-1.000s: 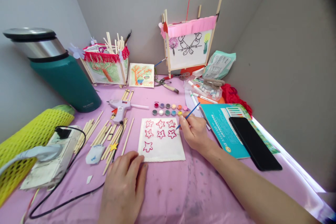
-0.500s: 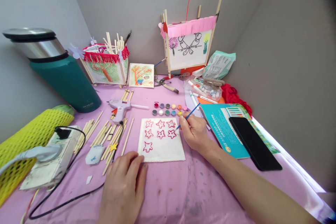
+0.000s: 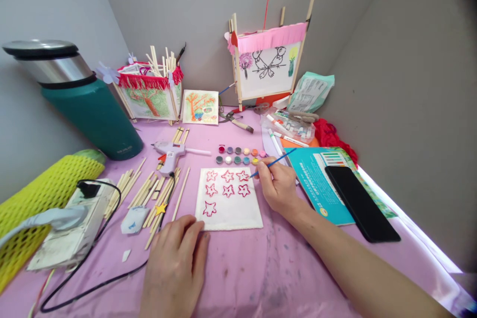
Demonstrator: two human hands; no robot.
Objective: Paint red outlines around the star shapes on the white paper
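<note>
Since the earlier frame, the blue paintbrush (image 3: 276,161) has tipped lower at its handle end, and its tip has shifted up from the second row of stars to the right end of the top row, while the left hand (image 3: 173,263) has barely moved. The right hand (image 3: 278,186) is mostly closed, thumb and fingers pinching the brush near its lower part; whether the bristles touch the white square sheet (image 3: 233,216) cannot be told. The sheet lies flat on the pink tablecloth (image 3: 238,273), just in front of two rows of small paint pots (image 3: 238,160). The left hand rests palm down, loosely bent and partly open, its fingertips at the sheet's lower left corner; no object shows in its grasp, though the underside is hidden. Seven red star outlines (image 3: 228,191) are painted: three in the top row, three in the second, one at the left of the third. The rest of that third row is bare, so the pattern looks well past half done, with perhaps two stars left if the rows are to match
</note>
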